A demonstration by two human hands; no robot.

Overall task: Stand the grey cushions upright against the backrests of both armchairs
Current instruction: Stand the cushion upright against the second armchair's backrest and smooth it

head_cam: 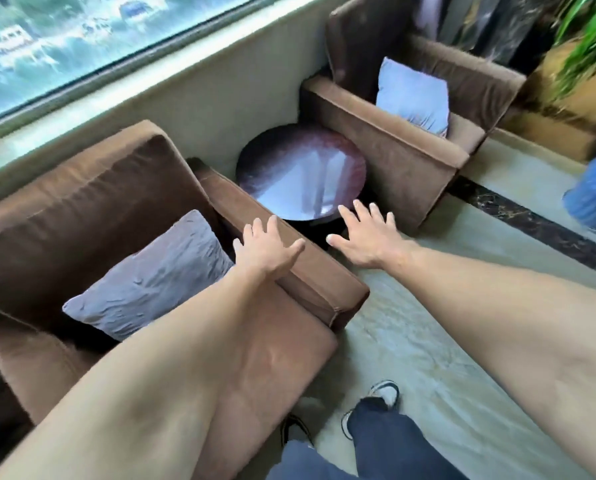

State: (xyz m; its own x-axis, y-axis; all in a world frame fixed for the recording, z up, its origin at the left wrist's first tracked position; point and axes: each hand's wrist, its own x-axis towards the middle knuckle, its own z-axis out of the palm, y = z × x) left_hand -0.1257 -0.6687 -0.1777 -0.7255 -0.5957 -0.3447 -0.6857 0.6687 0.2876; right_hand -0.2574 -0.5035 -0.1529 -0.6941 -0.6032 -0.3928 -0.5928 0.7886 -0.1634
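While both bare hands — left hand [265, 249], right hand [366, 240] — are hovering spread and empty, two crumpled grey fabric cushions [151, 278] [412, 95] are leaning against brown suede armchairs' backrests [82, 209] [359, 39].

Two brown armchairs on pale floor [428, 341]. Near armchair [82, 209]: grey cushion [151, 278] on seat, leaning on backrest. Far armchair [393, 150]: grey cushion [414, 95] upright on seat. Round dark table [300, 171] between them.

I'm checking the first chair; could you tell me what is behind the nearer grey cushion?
The nearer grey cushion leans on the brown backrest of the near armchair; whatever lies between them is hidden.
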